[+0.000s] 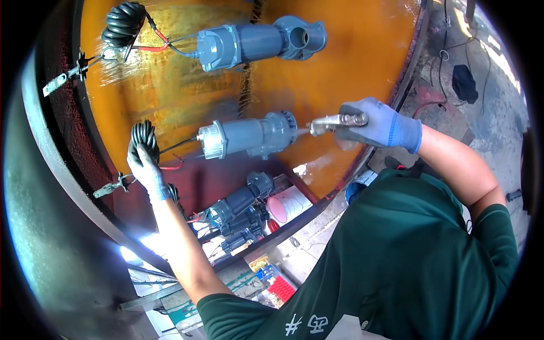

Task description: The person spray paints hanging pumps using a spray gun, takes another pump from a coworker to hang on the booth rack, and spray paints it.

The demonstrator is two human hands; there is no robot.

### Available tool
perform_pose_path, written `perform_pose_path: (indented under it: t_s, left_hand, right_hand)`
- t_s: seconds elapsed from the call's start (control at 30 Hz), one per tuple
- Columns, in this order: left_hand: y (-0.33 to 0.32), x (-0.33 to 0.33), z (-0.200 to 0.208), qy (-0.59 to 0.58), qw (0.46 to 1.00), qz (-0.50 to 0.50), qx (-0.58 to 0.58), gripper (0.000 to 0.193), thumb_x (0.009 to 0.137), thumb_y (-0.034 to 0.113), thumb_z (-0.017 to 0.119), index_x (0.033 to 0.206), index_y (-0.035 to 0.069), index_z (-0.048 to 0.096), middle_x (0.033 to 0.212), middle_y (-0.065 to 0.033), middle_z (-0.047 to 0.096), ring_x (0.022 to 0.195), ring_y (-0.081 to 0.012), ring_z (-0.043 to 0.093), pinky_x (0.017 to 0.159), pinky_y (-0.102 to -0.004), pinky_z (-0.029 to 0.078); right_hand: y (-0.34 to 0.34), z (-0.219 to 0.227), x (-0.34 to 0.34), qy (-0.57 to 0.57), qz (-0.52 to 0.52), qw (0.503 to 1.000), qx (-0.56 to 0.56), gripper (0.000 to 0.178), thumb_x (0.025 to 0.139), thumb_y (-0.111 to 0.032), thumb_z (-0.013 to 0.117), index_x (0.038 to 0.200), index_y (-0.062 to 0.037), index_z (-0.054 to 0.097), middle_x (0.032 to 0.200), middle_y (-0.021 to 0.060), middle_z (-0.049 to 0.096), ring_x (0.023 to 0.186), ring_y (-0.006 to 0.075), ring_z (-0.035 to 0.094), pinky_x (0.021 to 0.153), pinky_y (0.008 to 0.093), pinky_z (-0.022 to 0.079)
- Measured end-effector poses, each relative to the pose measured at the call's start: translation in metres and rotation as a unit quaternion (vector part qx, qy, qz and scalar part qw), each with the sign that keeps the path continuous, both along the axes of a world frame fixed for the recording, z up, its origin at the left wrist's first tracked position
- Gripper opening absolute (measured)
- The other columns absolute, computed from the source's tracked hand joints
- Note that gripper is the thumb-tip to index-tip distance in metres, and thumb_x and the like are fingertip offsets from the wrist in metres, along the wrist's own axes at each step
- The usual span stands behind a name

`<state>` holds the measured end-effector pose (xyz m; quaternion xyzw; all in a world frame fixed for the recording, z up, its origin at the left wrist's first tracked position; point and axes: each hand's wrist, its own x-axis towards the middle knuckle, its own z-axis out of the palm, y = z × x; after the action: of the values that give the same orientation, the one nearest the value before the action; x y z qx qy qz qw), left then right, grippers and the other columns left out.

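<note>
My right hand [377, 122], in a blue-grey glove, is closed round a metal spray gun [334, 120]. A faint pale mist shows between its nozzle and the near end of a blue-grey submersible pump [246, 137], which lies sideways in view. On the left, my gloved left hand [146, 169] grips a coil of black cable [143, 135] joined to the pump. Just below that coil, a clip-like metal hook [115, 186] sits at the dark rail. The pump looks glossier and wetter at its left cap.
A second blue-grey pump [260, 42] with its own cable coil [122, 25] hangs farther away. Behind both is an orange-stained panel [340, 62]. Several darker pumps [235, 207] and a pinkish bucket [288, 205] are lower down. Hoses lie on the right floor.
</note>
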<state>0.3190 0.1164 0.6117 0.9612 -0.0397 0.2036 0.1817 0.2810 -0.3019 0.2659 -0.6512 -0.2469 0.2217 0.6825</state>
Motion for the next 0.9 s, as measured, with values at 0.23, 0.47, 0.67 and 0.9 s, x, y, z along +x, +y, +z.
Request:
perform_pose_path:
  t_s: [0.23,0.47,0.67,0.9]
  left_hand:
    - [0.005,-0.012,-0.006,-0.075,0.996,0.008,-0.043,0.042,0.110,0.024,0.047,0.140,-0.005,0.050,0.135,-0.0204,0.061,0.115,-0.0263,0.065,0.099,-0.0396,0.056]
    - [0.000,-0.025,-0.010,-0.054,0.996,0.010,-0.066,0.047,0.111,0.028,0.040,0.142,-0.006,0.050,0.138,-0.0222,0.060,0.120,-0.0305,0.065,0.101,-0.0415,0.056]
    - [0.021,-0.042,-0.002,-0.065,0.994,0.003,-0.092,0.050,0.110,0.034,0.037,0.141,-0.001,0.056,0.135,-0.0171,0.066,0.115,-0.0297,0.069,0.094,-0.0392,0.059]
    - [0.025,-0.077,-0.003,-0.144,0.985,0.088,-0.040,0.048,0.108,0.031,0.040,0.132,-0.007,0.059,0.127,-0.0174,0.065,0.112,-0.0236,0.065,0.099,-0.0385,0.053]
  right_hand:
    - [-0.011,0.004,0.002,-0.028,0.027,0.999,-0.039,0.028,0.092,-0.034,0.072,0.094,-0.0059,0.067,0.080,0.0116,0.074,0.082,0.0311,0.073,0.075,0.0407,0.056]
    - [-0.014,-0.004,-0.005,0.057,-0.020,0.998,0.030,0.023,0.092,-0.029,0.073,0.093,-0.0062,0.066,0.082,0.0124,0.073,0.079,0.0248,0.073,0.074,0.0375,0.056]
    - [-0.012,-0.016,-0.013,-0.077,-0.007,0.996,-0.052,0.026,0.092,-0.031,0.070,0.095,-0.0053,0.067,0.080,0.0127,0.071,0.077,0.0296,0.072,0.074,0.0398,0.055]
    - [-0.012,-0.024,-0.005,-0.032,0.047,0.998,0.042,0.025,0.092,-0.029,0.072,0.096,-0.0047,0.069,0.079,0.0108,0.073,0.075,0.0237,0.072,0.072,0.0365,0.056]
